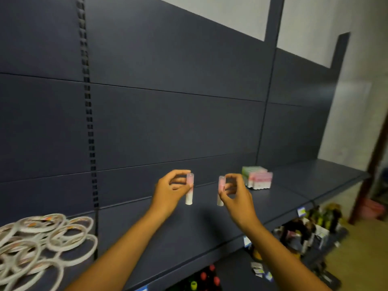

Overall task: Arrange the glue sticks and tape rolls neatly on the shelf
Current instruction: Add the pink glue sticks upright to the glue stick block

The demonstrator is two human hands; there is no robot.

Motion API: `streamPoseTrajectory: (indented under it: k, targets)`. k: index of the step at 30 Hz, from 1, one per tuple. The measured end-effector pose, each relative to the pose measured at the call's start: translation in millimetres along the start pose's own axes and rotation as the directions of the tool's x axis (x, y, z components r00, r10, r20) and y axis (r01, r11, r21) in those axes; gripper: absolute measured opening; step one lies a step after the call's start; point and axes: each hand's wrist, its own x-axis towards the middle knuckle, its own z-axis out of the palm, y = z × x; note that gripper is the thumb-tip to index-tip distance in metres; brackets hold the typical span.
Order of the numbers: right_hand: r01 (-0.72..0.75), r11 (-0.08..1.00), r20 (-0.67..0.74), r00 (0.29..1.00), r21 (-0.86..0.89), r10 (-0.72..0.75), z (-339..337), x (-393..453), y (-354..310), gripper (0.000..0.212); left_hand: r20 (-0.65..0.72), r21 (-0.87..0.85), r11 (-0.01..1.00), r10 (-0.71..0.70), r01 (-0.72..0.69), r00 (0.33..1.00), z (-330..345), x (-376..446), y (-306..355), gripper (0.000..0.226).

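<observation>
My left hand [171,191] pinches a pink-and-white glue stick [189,197] upright above the dark shelf [210,223]. My right hand [236,194] pinches a second glue stick [220,192], also upright, a short way to the right of the first. A block of glue sticks [257,177], green ones behind and pink ones in front, stands farther right on the shelf against the back panel. A loose heap of white tape rolls [39,240] lies on the shelf at the far left.
The dark back panel [168,101] rises behind the shelf, with a slotted upright [90,131] left of centre. Lower shelves [304,234] below hold assorted small goods and price tags. A doorway and floor show at the far right.
</observation>
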Motion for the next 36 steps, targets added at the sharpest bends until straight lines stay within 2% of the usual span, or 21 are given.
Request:
streamPoseTrajectory:
  k: [4,14,19,22,29,36]
  targets:
    - [-0.016,0.998,-0.062,0.998,-0.062,0.012,-33,24,33,0.037,0.079,-0.023,1.0,-0.003,0.004,0.997,50,32,-25,0.024]
    - [0.004,0.992,-0.143,0.989,-0.128,-0.023,-71,106,108,0.022,0.162,-0.075,0.997,0.02,-0.008,0.987,135,139,-86,0.027]
    - [-0.052,0.985,-0.178,0.984,-0.166,0.022,-105,128,145,0.035,0.21,-0.087,0.996,0.026,-0.008,0.977,189,169,-108,0.028]
    - [-0.05,0.986,-0.204,0.979,-0.161,0.016,-128,141,168,0.031,0.233,-0.071,0.997,0.032,-0.016,0.972,220,183,-119,0.029]
    - [-0.038,0.994,-0.175,0.984,-0.105,0.019,-166,187,220,0.026,0.17,-0.001,0.999,0.048,-0.048,0.984,285,214,-133,0.026]
    - [0.001,0.999,-0.027,1.0,-0.053,-0.002,-206,249,276,0.04,0.03,0.117,0.992,0.037,-0.04,0.999,350,243,-142,0.027]
